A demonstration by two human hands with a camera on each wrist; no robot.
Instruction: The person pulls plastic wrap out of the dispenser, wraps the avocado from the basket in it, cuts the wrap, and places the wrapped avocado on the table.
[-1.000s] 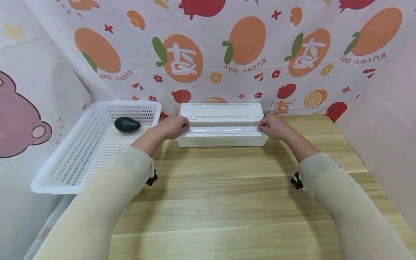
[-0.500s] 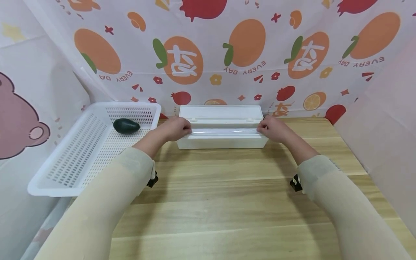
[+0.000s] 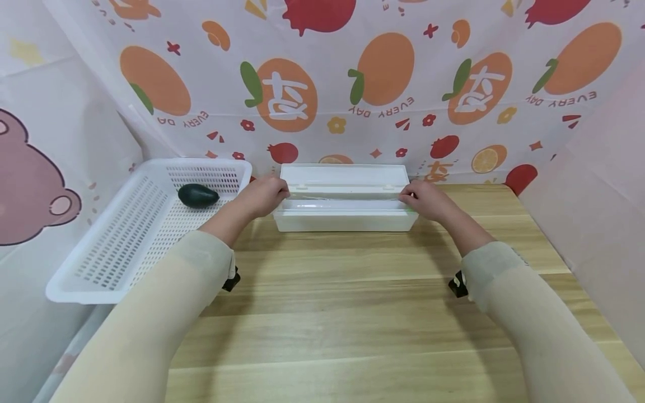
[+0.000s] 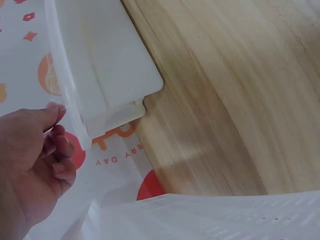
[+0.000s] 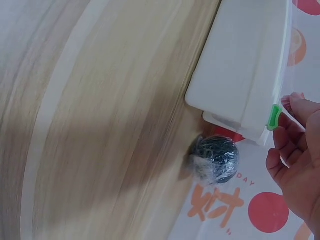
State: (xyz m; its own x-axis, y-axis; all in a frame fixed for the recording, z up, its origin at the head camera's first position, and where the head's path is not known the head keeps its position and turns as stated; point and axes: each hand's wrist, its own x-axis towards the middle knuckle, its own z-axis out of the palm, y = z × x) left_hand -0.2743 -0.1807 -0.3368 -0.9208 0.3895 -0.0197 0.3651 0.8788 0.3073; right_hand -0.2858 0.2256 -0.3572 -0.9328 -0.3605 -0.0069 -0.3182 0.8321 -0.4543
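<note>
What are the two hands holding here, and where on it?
Both pinch a clear plastic film drawn from the long white plastic dispenser box: the left hand at the film's left edge, the right hand at its right edge.

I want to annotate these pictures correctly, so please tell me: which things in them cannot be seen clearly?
- Head view: the fingertips of the left hand and right hand are hidden behind the ends of the white dispenser box, so each grip is unclear.
- Head view: the wrapped dark ball is hidden behind the box and right hand.
- Right wrist view: the table is motion-blurred.
- Left wrist view: the basket is cut off by the bottom edge.
</note>
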